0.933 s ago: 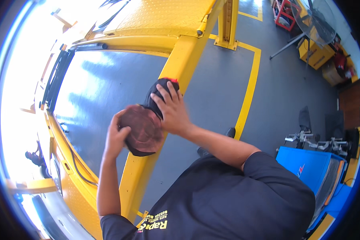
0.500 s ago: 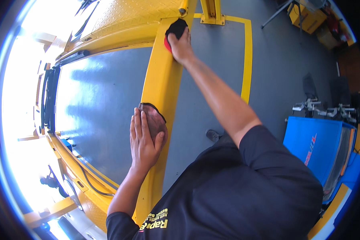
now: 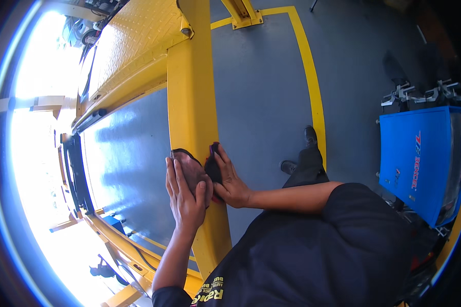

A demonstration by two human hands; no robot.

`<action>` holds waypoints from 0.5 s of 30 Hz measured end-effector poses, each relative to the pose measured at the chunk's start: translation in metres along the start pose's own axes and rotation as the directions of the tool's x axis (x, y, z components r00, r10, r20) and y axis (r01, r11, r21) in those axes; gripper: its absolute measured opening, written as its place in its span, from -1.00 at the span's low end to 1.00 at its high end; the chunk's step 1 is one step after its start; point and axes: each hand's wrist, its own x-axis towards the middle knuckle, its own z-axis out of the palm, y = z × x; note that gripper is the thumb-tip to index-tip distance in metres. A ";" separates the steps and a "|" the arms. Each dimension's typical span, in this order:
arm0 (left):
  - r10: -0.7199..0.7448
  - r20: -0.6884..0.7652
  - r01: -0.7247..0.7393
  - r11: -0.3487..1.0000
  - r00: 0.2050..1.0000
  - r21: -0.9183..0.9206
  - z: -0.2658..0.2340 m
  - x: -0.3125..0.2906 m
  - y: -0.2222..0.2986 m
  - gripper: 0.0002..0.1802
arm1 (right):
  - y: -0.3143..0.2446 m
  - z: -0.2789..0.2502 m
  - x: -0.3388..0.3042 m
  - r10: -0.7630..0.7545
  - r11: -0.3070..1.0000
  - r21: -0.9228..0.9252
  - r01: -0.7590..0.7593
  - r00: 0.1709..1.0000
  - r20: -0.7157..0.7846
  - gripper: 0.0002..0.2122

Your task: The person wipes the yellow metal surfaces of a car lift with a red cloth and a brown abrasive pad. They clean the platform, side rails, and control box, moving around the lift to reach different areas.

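My left hand (image 3: pixel 186 203) presses a pinkish-brown cloth pad with a dark edge (image 3: pixel 190 170) onto a long yellow metal beam (image 3: pixel 191 100). Its fingers lie long and close together along the pad's left side, and the thumb rests on top. Just to the right, my right hand (image 3: pixel 232 185) grips a black and red cloth pad (image 3: pixel 213 165) against the beam's right side. The two pads are side by side, touching or nearly so. Part of each pad is hidden under the fingers.
A yellow tread-plate platform (image 3: pixel 130 43) joins the beam at upper left. Beyond it stands a yellow post base (image 3: pixel 247 19) bolted to the grey floor (image 3: pixel 258 77). A yellow floor line (image 3: pixel 308 77) runs at right, near a blue cabinet (image 3: pixel 412 163). My shoes (image 3: pixel 310 136) show below.
My right hand has drawn the black and red pad back along the beam, from its far end to beside my left hand. The left hand stays on its pad. The view has shifted.
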 end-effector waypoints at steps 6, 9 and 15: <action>0.077 0.008 -0.077 0.996 0.997 0.039 0.000 0.030 -0.004 -0.05 | 0.016 -0.006 0.120 0.194 0.980 0.001 -0.197 0.966 -0.168 -0.09; 0.103 -0.005 -0.103 0.994 0.995 0.041 0.004 0.034 -0.007 -0.06 | -0.002 -0.033 0.204 0.419 0.898 -0.102 -0.429 0.902 -0.104 0.00; 0.115 -0.034 -0.113 0.992 0.993 0.061 0.004 0.093 0.004 -0.07 | 0.018 -0.071 0.328 0.562 0.827 0.057 -0.559 0.819 -0.119 0.05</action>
